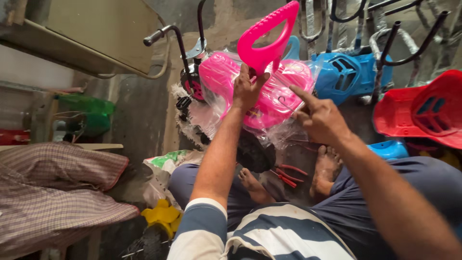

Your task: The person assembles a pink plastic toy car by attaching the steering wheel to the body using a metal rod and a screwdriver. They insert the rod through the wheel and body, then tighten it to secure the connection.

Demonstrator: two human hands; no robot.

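Left hand [246,89] gripping pink backrest [264,33], right hand [320,118] beside

The left arm reaches straight forward, bare from a striped short sleeve, and the left hand [247,89] is raised with its back to the camera, fingers [244,73] curled closed in a grip and thumb pointing up to the right. The right arm comes in from the lower right, bent at the wrist. The right hand [320,118] has its index finger extended up-left and the other fingers folded loosely, gripping nothing.
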